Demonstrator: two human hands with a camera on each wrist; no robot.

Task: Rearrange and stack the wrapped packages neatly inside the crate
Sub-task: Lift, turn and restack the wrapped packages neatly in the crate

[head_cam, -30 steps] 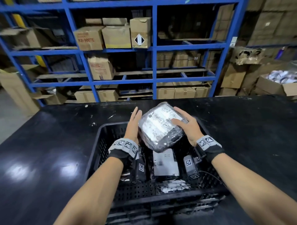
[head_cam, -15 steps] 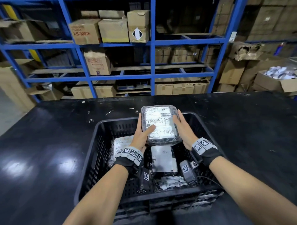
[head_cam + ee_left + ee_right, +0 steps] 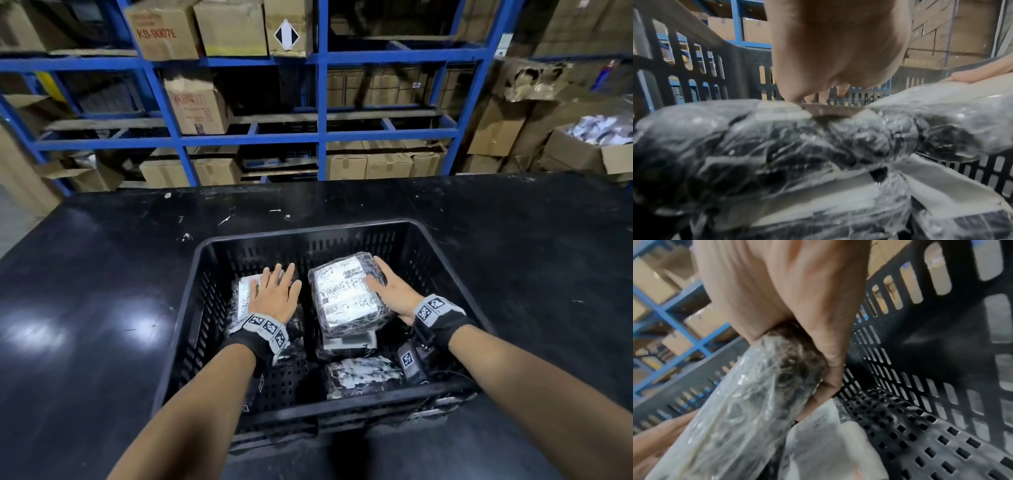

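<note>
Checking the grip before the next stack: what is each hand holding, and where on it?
The right hand grips the labelled wrapped package by its right edge. The left hand holds nothing; it rests flat on another package.

A black slatted crate (image 3: 205, 274) sits on the table, holding plastic-wrapped packages – a labelled one (image 3: 346, 294) lies tilted atop another (image 3: 349, 341) at right, one (image 3: 245, 294) at left, one (image 3: 363, 377) near the front.

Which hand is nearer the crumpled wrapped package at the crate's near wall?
Right. The right hand grips a labelled package just beyond the crumpled package; the left hand lies farther left.
</note>
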